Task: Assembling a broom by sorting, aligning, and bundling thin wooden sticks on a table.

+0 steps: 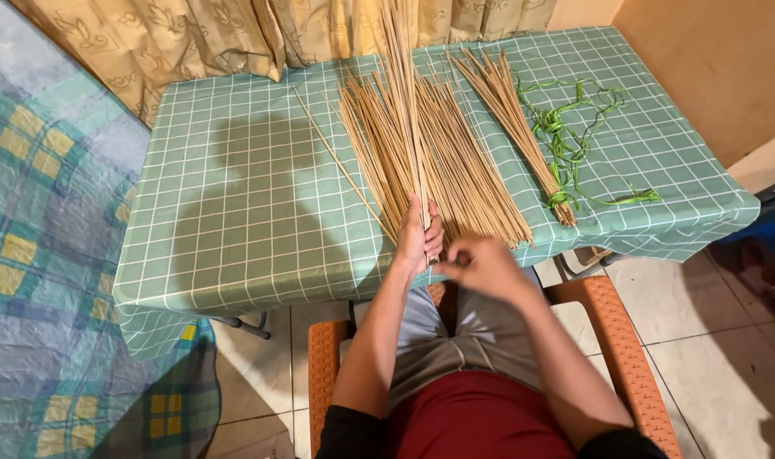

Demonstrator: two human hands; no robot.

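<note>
— Well, left hand (419,238)?
— Closed around 1 bunch of sticks (404,110), fanning beyond the fingers, gripped low to keep ends even.
— Right hand (481,265)?
— Curled beside those fingers; pinching anything, cannot tell. Loose sticks (464,161) just beyond.

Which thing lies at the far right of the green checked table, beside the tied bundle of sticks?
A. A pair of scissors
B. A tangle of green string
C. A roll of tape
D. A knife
B: a tangle of green string lies on the table right of the tied bundle, while the left hand grips other sticks.
</note>
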